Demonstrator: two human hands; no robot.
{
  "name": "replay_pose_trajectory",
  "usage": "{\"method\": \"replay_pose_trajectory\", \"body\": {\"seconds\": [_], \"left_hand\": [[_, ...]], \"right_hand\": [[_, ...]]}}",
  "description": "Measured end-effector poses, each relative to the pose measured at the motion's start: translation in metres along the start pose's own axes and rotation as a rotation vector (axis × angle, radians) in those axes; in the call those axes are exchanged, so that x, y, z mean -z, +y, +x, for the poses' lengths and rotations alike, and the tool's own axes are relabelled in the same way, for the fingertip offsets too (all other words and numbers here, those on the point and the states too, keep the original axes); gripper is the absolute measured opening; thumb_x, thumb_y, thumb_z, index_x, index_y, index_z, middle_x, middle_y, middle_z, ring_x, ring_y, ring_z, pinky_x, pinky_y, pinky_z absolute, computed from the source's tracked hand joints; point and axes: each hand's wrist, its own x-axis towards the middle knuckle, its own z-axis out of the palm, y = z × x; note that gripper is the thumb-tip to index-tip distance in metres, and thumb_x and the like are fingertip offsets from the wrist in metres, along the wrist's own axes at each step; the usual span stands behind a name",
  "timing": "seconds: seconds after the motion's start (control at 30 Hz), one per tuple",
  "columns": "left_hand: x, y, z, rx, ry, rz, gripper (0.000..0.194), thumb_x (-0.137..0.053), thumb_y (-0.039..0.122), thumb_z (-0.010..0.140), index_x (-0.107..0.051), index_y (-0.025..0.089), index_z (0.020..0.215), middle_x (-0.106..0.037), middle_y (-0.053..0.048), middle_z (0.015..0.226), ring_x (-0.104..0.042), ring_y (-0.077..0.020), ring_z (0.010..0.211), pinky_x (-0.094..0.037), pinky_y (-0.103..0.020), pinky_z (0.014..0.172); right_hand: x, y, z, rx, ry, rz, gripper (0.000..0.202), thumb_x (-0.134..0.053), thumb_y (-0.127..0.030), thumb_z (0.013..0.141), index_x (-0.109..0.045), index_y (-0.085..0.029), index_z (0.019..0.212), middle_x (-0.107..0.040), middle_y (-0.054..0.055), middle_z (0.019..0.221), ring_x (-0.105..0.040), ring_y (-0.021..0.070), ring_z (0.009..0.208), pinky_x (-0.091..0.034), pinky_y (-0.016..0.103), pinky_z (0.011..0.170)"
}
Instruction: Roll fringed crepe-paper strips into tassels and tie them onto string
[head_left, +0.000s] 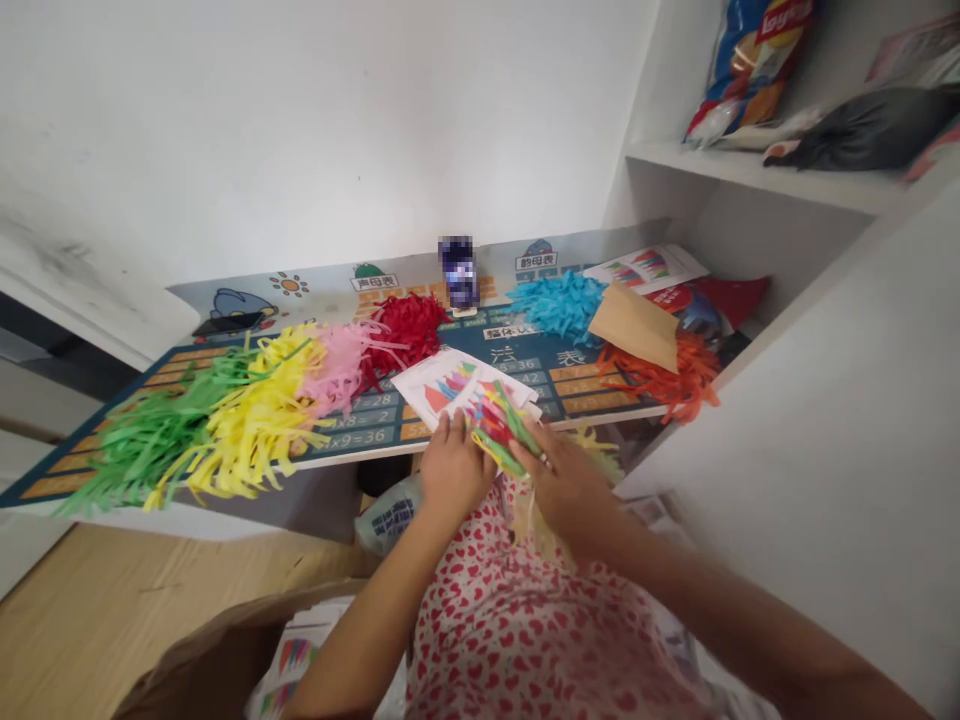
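Observation:
A small bundle of colourful strips (496, 425) in green, yellow and red lies between my two hands at the table's front edge. My left hand (456, 465) has its fingers closed at the bundle's left side, over the edge of a printed white card (431, 385). From the right, my right hand (559, 480) grips the bundle's green part. Behind them sit paper-strip piles: green (161, 430), yellow (259, 420), pink (337, 370), dark red (409, 335), blue (559, 305) and orange (671, 375).
A phone (459, 275) stands against the wall. A brown paper piece (634, 325) lies on the orange pile. The shelf (757, 170) at right holds a chip bag (757, 60) and a black bag (870, 130). Below left is a box (202, 650) with printed packets (296, 655).

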Motion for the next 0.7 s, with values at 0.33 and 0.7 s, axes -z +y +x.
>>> {"method": "replay_pose_trajectory", "body": {"seconds": [0.33,0.7], "left_hand": [[0.002,0.013,0.016,0.058,0.056,0.122,0.051,-0.045,0.032,0.093,-0.055,0.002,0.132,-0.057,-0.025,0.135,-0.049,-0.0382,0.132,-0.043,-0.051,0.105],[0.003,0.020,0.023,0.077,0.099,0.111,0.050,-0.043,0.032,0.094,-0.054,0.004,0.134,-0.057,-0.025,0.135,-0.049,-0.0385,0.131,-0.045,-0.053,0.102]], "right_hand": [[-0.026,0.012,-0.027,0.111,-0.169,-0.227,0.041,-0.046,-0.012,0.093,-0.058,-0.017,0.132,-0.046,0.018,0.146,-0.055,0.0335,0.120,-0.051,0.050,0.089],[0.020,0.011,0.019,0.106,-0.359,-0.086,0.030,-0.049,-0.014,0.091,-0.066,-0.020,0.115,-0.060,0.010,0.132,-0.060,0.0247,0.107,-0.049,0.038,0.091]]}}
